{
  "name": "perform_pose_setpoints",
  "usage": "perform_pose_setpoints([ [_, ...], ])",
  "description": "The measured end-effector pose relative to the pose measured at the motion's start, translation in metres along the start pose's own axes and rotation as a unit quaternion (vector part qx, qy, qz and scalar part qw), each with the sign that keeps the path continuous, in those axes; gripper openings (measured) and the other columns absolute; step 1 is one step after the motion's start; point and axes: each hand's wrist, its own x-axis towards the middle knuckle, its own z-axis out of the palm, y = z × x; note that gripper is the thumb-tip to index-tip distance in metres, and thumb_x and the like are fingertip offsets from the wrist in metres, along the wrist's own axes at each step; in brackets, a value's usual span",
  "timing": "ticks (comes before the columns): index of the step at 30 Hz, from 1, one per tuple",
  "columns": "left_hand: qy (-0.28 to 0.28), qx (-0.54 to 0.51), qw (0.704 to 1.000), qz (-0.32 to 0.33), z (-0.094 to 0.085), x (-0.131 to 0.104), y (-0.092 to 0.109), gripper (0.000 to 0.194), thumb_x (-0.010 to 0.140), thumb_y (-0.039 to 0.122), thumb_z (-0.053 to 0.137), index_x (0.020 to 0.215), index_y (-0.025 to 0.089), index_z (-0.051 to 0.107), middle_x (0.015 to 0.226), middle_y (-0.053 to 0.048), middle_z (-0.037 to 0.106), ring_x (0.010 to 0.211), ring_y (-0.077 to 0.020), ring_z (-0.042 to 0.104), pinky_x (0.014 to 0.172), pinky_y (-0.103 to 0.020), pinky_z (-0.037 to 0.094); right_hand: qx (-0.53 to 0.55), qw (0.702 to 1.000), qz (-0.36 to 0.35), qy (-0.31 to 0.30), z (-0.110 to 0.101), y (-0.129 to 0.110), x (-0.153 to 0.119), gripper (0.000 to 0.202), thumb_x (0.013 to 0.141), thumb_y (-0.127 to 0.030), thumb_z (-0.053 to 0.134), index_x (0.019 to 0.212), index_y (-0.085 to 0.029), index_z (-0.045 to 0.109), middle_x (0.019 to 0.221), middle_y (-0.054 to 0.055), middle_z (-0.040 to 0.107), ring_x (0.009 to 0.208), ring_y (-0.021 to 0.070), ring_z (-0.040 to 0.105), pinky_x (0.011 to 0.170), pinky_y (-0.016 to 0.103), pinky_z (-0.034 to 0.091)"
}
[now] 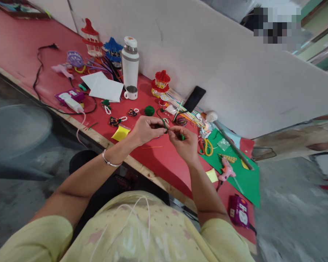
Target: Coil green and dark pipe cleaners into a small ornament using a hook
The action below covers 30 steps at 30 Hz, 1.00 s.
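Both hands meet above the red table (175, 163), fingertips almost touching. A dark green strand of yarn (164, 123) runs between them. My left hand (147, 129) pinches it from one side, with a bracelet on that wrist. On the other side my right hand (184, 142) pinches the yarn too, and a small green piece shows between its curled fingers. The fingers hide the rest of the strand. Just beyond lie a green yarn ball (149, 110), a multicoloured yarn ball (182, 121) and white beads (171, 109).
A white flask (130, 65), steel cup (131, 92) and phone (195, 98) stand or lie toward the partition. To the right are yellow-handled scissors (208, 147), a pink glue gun (227, 169) and a purple extension box (239, 211). White sheets (106, 87) lie left.
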Motion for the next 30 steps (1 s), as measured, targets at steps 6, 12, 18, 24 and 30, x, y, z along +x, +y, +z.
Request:
perform_pose_setpoints([
  [6,0.004,-0.031,0.999,-0.037,0.0010,0.0001,0.0002,0.017,0.062,0.024,0.085,0.075,0.014,0.080,0.061,-0.001,0.069,0.049,-0.0082,0.052,0.048,-0.021,0.039,0.038,0.999,0.026,-0.004,0.0015,-0.0001,0.0003,0.019,0.091,-0.038,0.070,0.089,-0.020,0.076,0.068,-0.003,0.063,0.059,0.0090,0.046,0.056,0.024,0.040],
  [12,0.015,-0.044,0.998,-0.031,0.0022,0.0014,-0.0021,0.015,0.062,0.023,0.084,0.075,0.015,0.079,0.059,-0.001,0.067,0.049,-0.0080,0.052,0.047,-0.021,0.038,0.085,0.993,0.077,0.010,0.0019,0.0005,0.0008,0.022,0.085,-0.042,0.076,0.084,-0.020,0.075,0.062,-0.004,0.059,0.056,0.0090,0.049,0.053,0.023,0.041],
  [18,0.016,-0.074,0.995,-0.070,0.0037,-0.0005,-0.0012,0.016,0.064,0.025,0.084,0.075,0.015,0.078,0.060,-0.001,0.068,0.047,-0.0078,0.053,0.046,-0.021,0.040,0.098,0.990,0.093,0.029,0.0012,0.0012,0.0014,0.022,0.084,-0.042,0.078,0.084,-0.020,0.077,0.061,-0.004,0.059,0.056,0.0087,0.049,0.052,0.022,0.041],
  [24,0.018,-0.088,0.993,-0.075,0.0035,-0.0005,-0.0055,0.018,0.065,0.027,0.086,0.075,0.015,0.077,0.061,-0.001,0.069,0.047,-0.0068,0.052,0.047,-0.020,0.042,0.111,0.988,0.103,0.040,0.0026,0.0027,0.0008,0.028,0.082,-0.047,0.082,0.089,-0.020,0.080,0.061,-0.004,0.061,0.055,0.0091,0.051,0.051,0.023,0.041],
  [30,0.009,-0.092,0.993,-0.072,0.0051,-0.0023,-0.0057,0.017,0.066,0.024,0.087,0.077,0.015,0.078,0.059,0.000,0.067,0.047,-0.0072,0.053,0.045,-0.019,0.039,0.115,0.987,0.108,0.031,0.0043,0.0041,0.0005,0.029,0.082,-0.047,0.082,0.088,-0.019,0.080,0.061,-0.003,0.062,0.054,0.0088,0.049,0.050,0.023,0.040],
])
